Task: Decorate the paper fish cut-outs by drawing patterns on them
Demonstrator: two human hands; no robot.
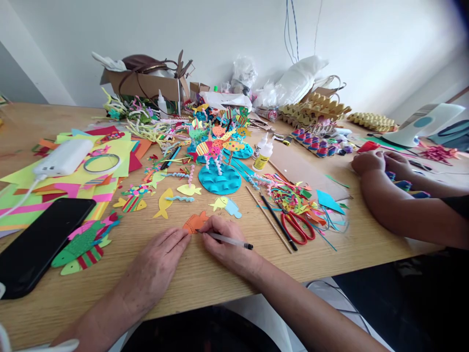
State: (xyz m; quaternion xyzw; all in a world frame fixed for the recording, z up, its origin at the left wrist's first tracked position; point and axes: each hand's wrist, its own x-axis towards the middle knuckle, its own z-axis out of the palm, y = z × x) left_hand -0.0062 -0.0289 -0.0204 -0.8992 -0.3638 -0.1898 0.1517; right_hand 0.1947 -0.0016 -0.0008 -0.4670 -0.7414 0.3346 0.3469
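An orange paper fish point(194, 223) with small dark marks lies flat on the table between my hands. My left hand point(161, 256) rests palm down, its outstretched fingertips pressing the fish's left edge. In my right hand point(225, 239) is a pen point(230, 240) with a clear barrel and black end cap, its tip on the fish. Just beyond lie a yellow paper fish point(164, 203) with a blue pipe cleaner, and a pale yellow and blue pair point(220, 203). Behind them stands a blue scalloped base point(220, 179) with paper fish raised on curled pipe cleaners.
Red-handled scissors point(298, 228), a black pencil point(279, 222) and a wooden stick point(269, 220) lie to the right. Glue bottles point(263, 155) stand farther back. At left are a black phone point(44, 244) and coloured paper sheets point(122, 171). A co-worker's hands point(370, 164) work at far right.
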